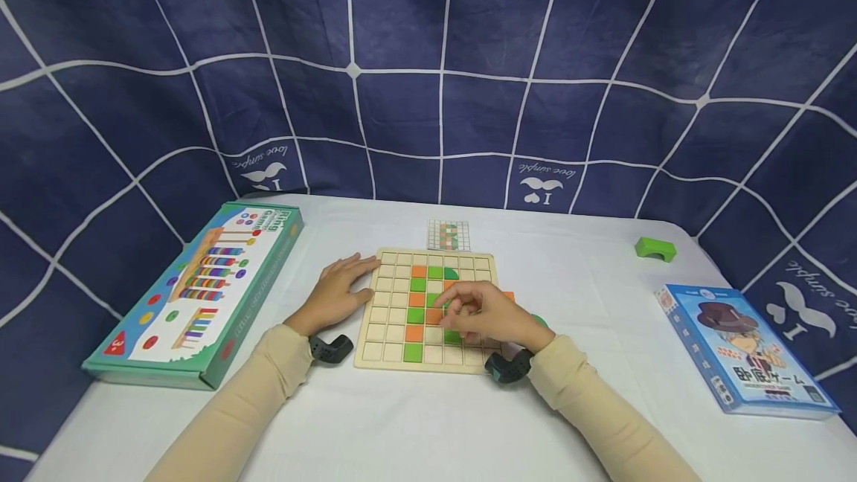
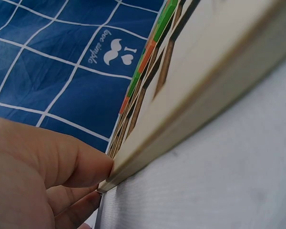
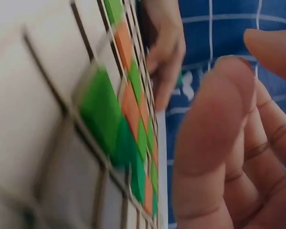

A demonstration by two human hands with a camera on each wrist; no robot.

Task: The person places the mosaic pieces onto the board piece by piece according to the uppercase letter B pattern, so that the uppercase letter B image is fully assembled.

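A light wooden grid board [image 1: 393, 334] lies on the table with green tiles [image 1: 413, 352] and orange tiles [image 1: 414, 334] in some squares. A dark green rounded piece [image 1: 451, 274] sits near its upper right. At the board's left edge, my left hand [image 1: 337, 292] rests with fingers extended; its thumb [image 2: 88, 164] touches the rim in the left wrist view. Over the board's right half hovers my right hand [image 1: 494, 311], fingers loosely bent, hiding several squares. The right wrist view shows its thumb and fingers [image 3: 214, 124] apart, with nothing between them.
A small pattern card [image 1: 438, 234] lies behind the board. An orange piece [image 1: 509, 296] and a green piece [image 1: 538, 320] show beside the right hand. A ring game box [image 1: 221, 281] stands left; a blue game box [image 1: 753, 352] and green arch block [image 1: 655, 248] are right.
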